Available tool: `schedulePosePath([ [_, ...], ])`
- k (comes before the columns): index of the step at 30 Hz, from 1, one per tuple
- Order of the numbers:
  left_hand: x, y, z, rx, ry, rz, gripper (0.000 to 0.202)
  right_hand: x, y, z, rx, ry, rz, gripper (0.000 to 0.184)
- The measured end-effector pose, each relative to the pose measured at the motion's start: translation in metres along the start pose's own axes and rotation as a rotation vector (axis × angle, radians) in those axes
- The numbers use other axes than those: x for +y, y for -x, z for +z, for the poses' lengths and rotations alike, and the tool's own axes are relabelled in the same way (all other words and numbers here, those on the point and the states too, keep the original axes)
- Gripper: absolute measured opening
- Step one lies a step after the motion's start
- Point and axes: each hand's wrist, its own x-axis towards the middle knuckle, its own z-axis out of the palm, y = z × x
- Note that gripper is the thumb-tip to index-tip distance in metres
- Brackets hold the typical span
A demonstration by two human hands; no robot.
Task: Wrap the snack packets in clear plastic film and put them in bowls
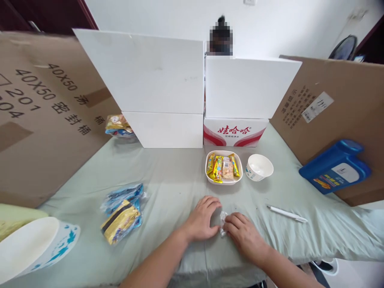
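A small crumpled piece of clear plastic [223, 224] lies on the cloth between my two hands. My right hand [243, 235] has its fingers curled in on the plastic's right side, gripping it. On the other side, my left hand [201, 221] rests with fingers curved and the thumb apart, its thumb tip close to the plastic and nothing in its grasp. Beyond the hands stands a white oval bowl [224, 183] with several yellow-wrapped snack sticks [218, 168] and a clear-wrapped pinkish snack [228, 169]. Right of it is a white paper bowl [259, 168].
A white pen [287, 214] and a leaning blue bottle [336, 166] are on the right. Gold and blue snack wrappers [123, 218] lie left, near a large paper tub [57, 248]. White boxes [162, 80] and brown cardboard [45, 112] wall the table; a person's head shows behind.
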Motion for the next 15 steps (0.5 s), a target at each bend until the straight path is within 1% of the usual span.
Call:
schedulePosePath([
  [2, -0.001, 0.0, -0.003, -0.016, 0.024, -0.007, 0.058, 0.011, 0.004, -0.006, -0.04, -0.003, -0.008, 0.015],
  [3, -0.002, 0.0, -0.004, -0.022, 0.03, -0.015, 0.058, 0.022, 0.005, -0.014, -0.036, 0.005, -0.003, 0.018],
  [5, -0.003, 0.0, -0.004, -0.035, 0.033, -0.032, 0.053, 0.05, 0.002, -0.039, 0.055, 0.041, 0.055, 0.024],
  [7, -0.003, -0.002, -0.005, -0.049, 0.038, -0.049, 0.05, 0.084, -0.011, -0.072, 0.183, 0.111, 0.195, 0.028],
  [8, -0.002, -0.003, -0.005, -0.055, 0.043, -0.059, 0.05, 0.102, -0.021, -0.088, 0.209, 0.164, 0.317, 0.027],
  [9, -0.002, -0.003, -0.005, -0.06, 0.049, -0.067, 0.05, 0.119, -0.032, -0.102, 0.17, 0.214, 0.442, 0.024],
  [10, -0.002, -0.004, -0.005, -0.065, 0.054, -0.073, 0.051, 0.134, -0.045, -0.113, 0.091, 0.235, 0.556, 0.023],
  [11, -0.002, -0.004, -0.005, -0.07, 0.057, -0.075, 0.051, 0.149, -0.057, -0.119, 0.049, 0.227, 0.594, 0.02],
  [12, -0.002, -0.005, -0.005, -0.074, 0.059, -0.075, 0.051, 0.162, -0.07, -0.121, 0.007, 0.211, 0.615, 0.016],
  [13, -0.003, -0.005, -0.005, -0.075, 0.061, -0.072, 0.05, 0.174, -0.081, -0.119, -0.032, 0.185, 0.632, 0.013],
  [15, -0.005, -0.005, -0.004, -0.067, 0.063, -0.061, 0.048, 0.192, -0.1, -0.106, -0.069, 0.127, 0.663, 0.02],
])
